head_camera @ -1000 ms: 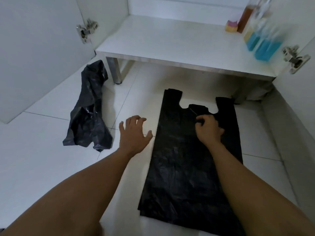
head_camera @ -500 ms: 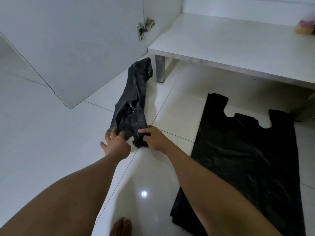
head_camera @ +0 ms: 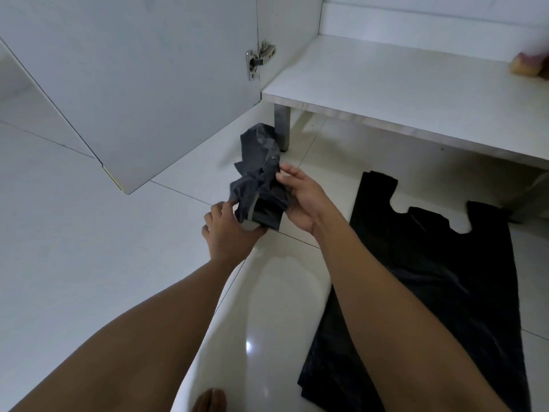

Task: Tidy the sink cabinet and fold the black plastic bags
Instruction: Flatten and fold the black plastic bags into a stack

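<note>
Toes (head_camera: 208, 401): at the near edge, on glossy white floor (head_camera: 74, 263) between the two forearms.
Open floor: bare tile runs wide to the left of the arms, and a narrower strip lies between them with a light glare on it.
Flat bag (head_camera: 460, 278): black, spread on the floor on the right. Its left edge lies beside and under the right forearm, and its two handles point far toward the cabinet. It lies apart from both hands.
Left hand (head_camera: 228, 230): fingers curled onto the near end of the crumpled bag (head_camera: 261, 185), gripping it.
Right hand (head_camera: 300, 200): palm turned left, thumb and fingertips pinching the bag's right side higher up.
Crumpled bag: black and motion-blurred, bunched between the hands at the centre. Its far end reaches just beside the leg (head_camera: 281, 129); I cannot tell whether it touches the floor.
Door (head_camera: 148, 84): white, swung open at far left. Its lower corner hangs just left of the hands, close over the tile.
Hinge (head_camera: 259, 59): metal, on the door's right edge.
Shelf (head_camera: 386, 84): white cabinet base, far right. Its front edge runs right from the leg, with a gap beneath.
Sponge (head_camera: 527, 66): blurred, on the shelf's far right.
</note>
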The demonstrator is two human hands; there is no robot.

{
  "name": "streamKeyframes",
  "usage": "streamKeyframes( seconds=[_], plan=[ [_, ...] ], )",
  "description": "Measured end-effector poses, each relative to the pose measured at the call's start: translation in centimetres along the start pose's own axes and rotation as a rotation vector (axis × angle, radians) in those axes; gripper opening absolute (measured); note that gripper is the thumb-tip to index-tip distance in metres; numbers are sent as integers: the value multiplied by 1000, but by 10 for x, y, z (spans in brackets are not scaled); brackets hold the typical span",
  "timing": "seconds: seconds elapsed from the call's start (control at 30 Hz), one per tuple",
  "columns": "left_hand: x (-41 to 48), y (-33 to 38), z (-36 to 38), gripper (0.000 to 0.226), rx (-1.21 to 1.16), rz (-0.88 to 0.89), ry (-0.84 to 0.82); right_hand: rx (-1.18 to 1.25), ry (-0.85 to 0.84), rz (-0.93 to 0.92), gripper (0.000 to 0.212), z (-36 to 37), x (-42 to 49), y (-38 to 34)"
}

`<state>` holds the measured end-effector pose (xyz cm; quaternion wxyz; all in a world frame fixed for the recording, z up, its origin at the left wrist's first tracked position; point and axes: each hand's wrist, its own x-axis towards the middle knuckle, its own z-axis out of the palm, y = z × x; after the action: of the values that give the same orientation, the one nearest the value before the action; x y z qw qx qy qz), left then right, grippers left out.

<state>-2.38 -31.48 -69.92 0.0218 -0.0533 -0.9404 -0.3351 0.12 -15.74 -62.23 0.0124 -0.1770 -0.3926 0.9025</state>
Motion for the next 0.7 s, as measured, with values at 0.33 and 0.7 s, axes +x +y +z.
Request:
streamKeyframes(
  seconds=[0.33,0.7],
  plan=[
    [25,120,-15,29,-568,7,108,-219,134,-235,31,-30,-46,-105],
    [0,245,-16,48,-459,469,-174,-936,572,-797,15,-115,-148,-198]
  ],
)
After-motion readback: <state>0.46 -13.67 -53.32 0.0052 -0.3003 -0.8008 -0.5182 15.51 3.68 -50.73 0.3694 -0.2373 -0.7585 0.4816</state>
